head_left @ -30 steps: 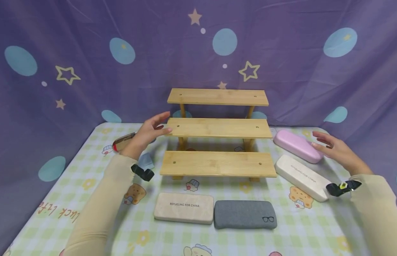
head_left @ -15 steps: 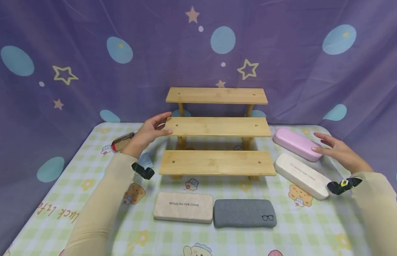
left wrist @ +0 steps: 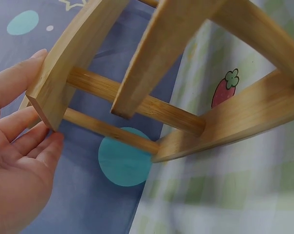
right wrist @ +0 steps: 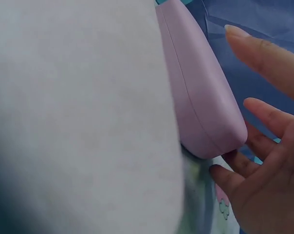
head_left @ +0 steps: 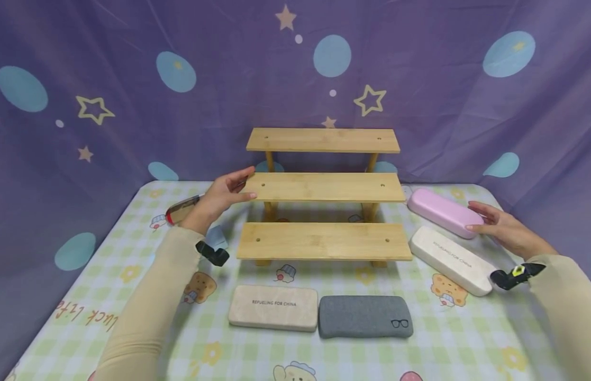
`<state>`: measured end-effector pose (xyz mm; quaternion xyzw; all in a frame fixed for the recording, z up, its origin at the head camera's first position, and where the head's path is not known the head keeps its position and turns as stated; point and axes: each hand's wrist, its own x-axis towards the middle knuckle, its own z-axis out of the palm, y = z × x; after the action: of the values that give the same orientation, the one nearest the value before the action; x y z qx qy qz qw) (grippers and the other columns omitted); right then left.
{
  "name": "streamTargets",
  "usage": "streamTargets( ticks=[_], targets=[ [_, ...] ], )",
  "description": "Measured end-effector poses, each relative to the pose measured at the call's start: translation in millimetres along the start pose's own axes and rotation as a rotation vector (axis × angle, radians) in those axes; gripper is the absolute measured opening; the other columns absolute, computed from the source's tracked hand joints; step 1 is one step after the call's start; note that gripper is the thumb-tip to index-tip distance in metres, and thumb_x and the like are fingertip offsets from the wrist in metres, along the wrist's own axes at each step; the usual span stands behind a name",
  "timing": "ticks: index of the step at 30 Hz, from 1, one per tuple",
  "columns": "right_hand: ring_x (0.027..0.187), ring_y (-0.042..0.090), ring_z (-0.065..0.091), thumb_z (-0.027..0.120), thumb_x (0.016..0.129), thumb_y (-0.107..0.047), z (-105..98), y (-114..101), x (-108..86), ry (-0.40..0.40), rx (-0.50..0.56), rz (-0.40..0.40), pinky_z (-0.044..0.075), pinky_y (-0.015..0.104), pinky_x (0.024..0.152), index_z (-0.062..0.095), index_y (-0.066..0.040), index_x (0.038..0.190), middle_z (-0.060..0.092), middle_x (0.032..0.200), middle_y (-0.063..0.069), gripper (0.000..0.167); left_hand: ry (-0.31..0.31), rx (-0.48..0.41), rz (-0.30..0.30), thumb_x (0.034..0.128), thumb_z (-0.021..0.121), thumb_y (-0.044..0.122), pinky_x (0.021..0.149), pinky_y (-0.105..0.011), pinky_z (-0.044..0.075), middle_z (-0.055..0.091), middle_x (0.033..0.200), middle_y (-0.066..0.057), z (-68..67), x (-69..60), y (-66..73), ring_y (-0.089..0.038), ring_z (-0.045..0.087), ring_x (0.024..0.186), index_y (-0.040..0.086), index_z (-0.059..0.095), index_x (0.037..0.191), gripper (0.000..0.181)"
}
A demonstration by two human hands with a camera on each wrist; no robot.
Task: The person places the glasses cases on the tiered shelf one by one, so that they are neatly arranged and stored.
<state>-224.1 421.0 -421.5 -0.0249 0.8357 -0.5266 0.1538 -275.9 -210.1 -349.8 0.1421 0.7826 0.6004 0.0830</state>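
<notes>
A three-tier wooden display shelf (head_left: 324,187) stands at the back middle of the table. My left hand (head_left: 218,198) holds the left end of its middle board, thumb on one face and fingers round the edge, as the left wrist view shows. At the right lies a pink glasses case (head_left: 440,212). My right hand (head_left: 507,232) is at that case's near right end, thumb raised apart and fingers loosely bent beside the end; whether a fingertip touches cannot be told. A white glasses case (head_left: 451,260) with lettering lies just in front of the pink one.
In front of the shelf, a beige lettered glasses case (head_left: 273,308) and a grey glasses case (head_left: 365,317) lie side by side. Behind my left wrist are a brown-and-red item (head_left: 181,210), partly hidden, and a light blue cloth (head_left: 216,237). A purple curtain (head_left: 219,127) hangs behind.
My right hand has come slightly lower and closer round the end of the pink glasses case. The left hand keeps its hold on the shelf. The head view has shifted a little.
</notes>
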Motion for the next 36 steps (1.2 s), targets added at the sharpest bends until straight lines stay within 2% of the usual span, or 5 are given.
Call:
streamTargets(
  ticks=[5,10,19,28,36],
  targets=[
    [0.107,-0.011,0.04,0.059,0.092,-0.009,-0.5,10.5,0.0,-0.002,0.145,-0.02,0.035,0.006,0.084,0.014,-0.015,0.152,0.038,0.13,-0.013,0.076,0.004,-0.005,-0.007,0.0855,0.066,0.0,0.115,-0.03,0.022,0.029,0.153,-0.011,0.5,0.3,0.3,-0.019,0.025,0.141,0.004,0.034,0.146,0.069],
    [0.099,-0.011,0.047,0.059,0.089,0.002,0.1,15.9,-0.5,-0.023,0.256,-0.064,0.04,0.005,0.08,0.022,-0.015,0.147,0.045,0.113,-0.022,0.07,0.007,-0.013,-0.001,0.0853,0.066,-0.001,0.115,-0.029,0.022,0.03,0.152,-0.01,1.6,1.0,0.5,-0.019,0.025,0.141,0.004,0.034,0.146,0.069],
    [0.095,-0.01,0.046,0.065,0.086,-0.002,3.2,10.1,7.9,0.003,0.001,-0.065,0.042,0.007,0.079,0.008,0.013,0.145,0.044,0.108,-0.022,0.084,0.003,-0.032,0.0,0.086,0.066,-0.001,0.115,-0.031,0.02,0.027,0.154,-0.011,-0.5,0.9,-3.1,-0.019,0.023,0.142,0.004,0.032,0.146,0.069],
    [0.091,-0.011,0.038,0.07,0.085,-0.018,5.5,0.1,9.7,0.031,-0.287,-0.01,0.034,0.008,0.075,0.016,0.01,0.146,0.036,0.134,0.03,0.086,0.0,-0.037,0.006,0.0859,0.066,-0.001,0.115,-0.031,0.021,0.025,0.154,-0.013,-0.9,1.4,-3.9,-0.021,0.024,0.141,0.001,0.03,0.146,0.07],
    [0.087,-0.007,0.041,0.075,0.08,-0.022,5.2,-5.7,8.8,0.089,-0.375,0.003,0.036,0.012,0.073,0.029,0.011,0.141,0.044,0.128,0.031,0.083,-0.006,-0.035,0.012,0.0868,0.065,0.0,0.115,-0.033,0.021,0.025,0.154,-0.011,-1.5,1.8,-5.4,-0.02,0.023,0.141,0.002,0.03,0.147,0.069]
  ],
)
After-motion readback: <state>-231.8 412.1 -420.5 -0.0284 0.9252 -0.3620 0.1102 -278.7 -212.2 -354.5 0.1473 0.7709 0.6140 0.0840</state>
